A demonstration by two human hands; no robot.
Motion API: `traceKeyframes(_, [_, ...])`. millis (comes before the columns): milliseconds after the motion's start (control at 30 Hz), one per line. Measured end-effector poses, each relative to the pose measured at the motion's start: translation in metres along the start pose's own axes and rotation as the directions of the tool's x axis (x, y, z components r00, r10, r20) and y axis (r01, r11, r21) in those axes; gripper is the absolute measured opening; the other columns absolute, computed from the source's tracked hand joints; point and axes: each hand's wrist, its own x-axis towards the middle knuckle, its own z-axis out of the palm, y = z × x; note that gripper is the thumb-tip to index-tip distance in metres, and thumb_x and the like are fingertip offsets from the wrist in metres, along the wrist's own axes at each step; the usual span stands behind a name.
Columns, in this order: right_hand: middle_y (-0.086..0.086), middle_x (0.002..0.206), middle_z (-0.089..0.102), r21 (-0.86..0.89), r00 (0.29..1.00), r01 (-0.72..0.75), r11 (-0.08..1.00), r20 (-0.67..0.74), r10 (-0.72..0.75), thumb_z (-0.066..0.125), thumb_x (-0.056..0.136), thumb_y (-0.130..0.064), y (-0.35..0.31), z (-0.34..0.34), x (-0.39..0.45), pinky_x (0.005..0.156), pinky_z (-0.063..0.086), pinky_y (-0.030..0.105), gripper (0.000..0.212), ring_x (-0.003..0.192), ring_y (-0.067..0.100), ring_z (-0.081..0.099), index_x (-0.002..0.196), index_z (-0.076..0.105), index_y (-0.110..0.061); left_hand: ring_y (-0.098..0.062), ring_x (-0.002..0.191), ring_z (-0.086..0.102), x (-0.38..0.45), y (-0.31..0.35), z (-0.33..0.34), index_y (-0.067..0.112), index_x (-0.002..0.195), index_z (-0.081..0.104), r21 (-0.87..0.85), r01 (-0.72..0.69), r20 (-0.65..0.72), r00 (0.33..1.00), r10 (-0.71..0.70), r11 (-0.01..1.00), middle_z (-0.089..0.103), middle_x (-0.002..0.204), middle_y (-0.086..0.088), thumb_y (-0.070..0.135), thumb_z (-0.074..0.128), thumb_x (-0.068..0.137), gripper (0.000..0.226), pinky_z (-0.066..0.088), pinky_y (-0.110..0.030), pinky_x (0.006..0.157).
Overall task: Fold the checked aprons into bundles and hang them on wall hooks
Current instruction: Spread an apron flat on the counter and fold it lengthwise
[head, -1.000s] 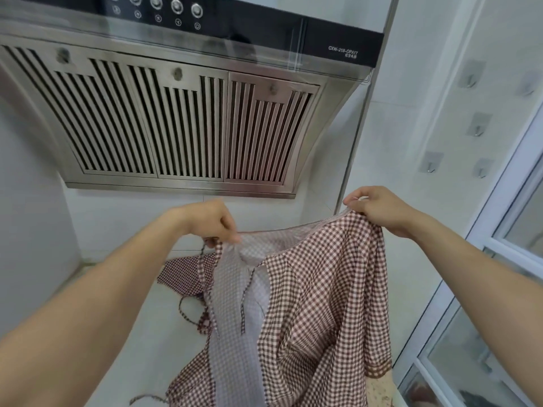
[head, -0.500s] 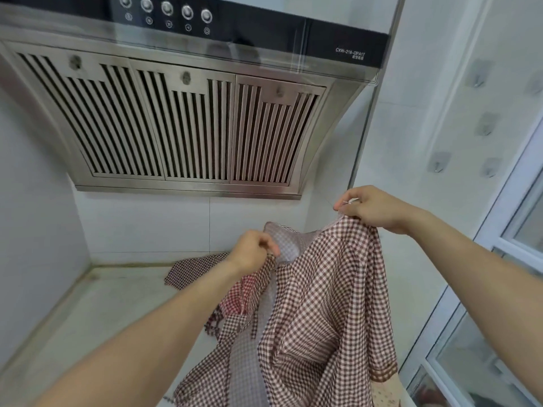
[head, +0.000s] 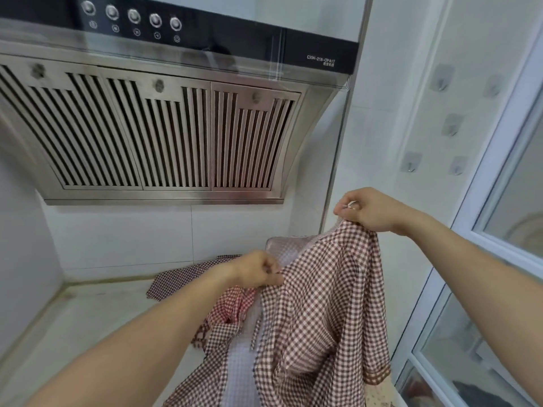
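From the head view, the brown-and-white checked apron [head: 320, 304] hung lengthwise, top edge up, draping down over the pale counter [head: 88, 312]. The cloth was thin and soft, creased in loose folds, its paler reverse showing in the middle. The right hand [head: 370, 211] pinched the top corner, holding it highest; the left hand [head: 258, 271] gripped an edge lower and to the left. A second checked apron [head: 182, 279] lay crumpled on the counter behind. Small metal hooks [head: 411, 164] sat on the tiled wall to the right, beside a steel slatted hood [head: 152, 133].
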Motion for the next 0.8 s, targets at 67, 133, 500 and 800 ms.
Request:
traceKeyframes(67, [-0.001,0.097,0.071,-0.007,0.997,-0.041,0.999,-0.071,0.04,0.066,0.093,-0.018,0.013,-0.006,-0.001,0.082,0.05,0.029,0.009,0.094,0.013,0.065,0.098,0.071,-0.013,-0.01,0.072,0.053,-0.009,-0.003,-0.018,0.016,0.079,0.06,-0.015,0.002,-0.058,0.998,-0.003,1.0,0.057,0.077,0.004,0.041,0.067,0.091,0.029,0.042,-0.026,0.068])
traceKeyframes(133, [0.002,0.091,0.072,0.011,0.99,-0.082,0.997,-0.111,0.083,0.075,0.086,-0.016,0.024,-0.013,-0.004,0.072,0.049,0.025,0.008,0.089,0.017,0.067,0.092,0.072,-0.011,-0.014,0.075,0.056,-0.018,-0.005,-0.037,0.007,0.084,0.063,-0.055,-0.015,-0.135,0.991,0.008,0.998,0.061,0.081,-0.004,0.044,0.066,0.09,0.037,0.047,-0.028,0.072])
traceKeyframes(500, [0.009,0.074,0.07,0.184,0.965,-0.112,0.977,-0.213,0.151,0.09,0.067,-0.012,0.032,-0.009,0.003,0.059,0.043,0.022,0.023,0.064,0.014,0.061,0.08,0.072,-0.006,-0.03,0.091,0.068,-0.059,0.007,-0.1,0.013,0.077,0.072,-0.085,-0.152,-0.309,0.944,0.119,0.985,0.073,0.091,-0.012,0.053,0.077,0.073,0.04,0.056,-0.046,0.09])
traceKeyframes(800, [0.016,0.086,0.071,0.208,0.959,-0.072,0.975,-0.255,0.125,0.089,0.07,-0.013,0.034,-0.005,0.007,0.062,0.045,0.024,0.021,0.073,0.018,0.062,0.082,0.073,-0.01,-0.023,0.089,0.073,-0.072,0.001,-0.099,0.006,0.102,0.077,-0.237,-0.046,-0.124,0.992,0.017,0.97,0.076,0.098,-0.009,0.014,0.067,0.091,0.017,0.06,-0.032,0.082])
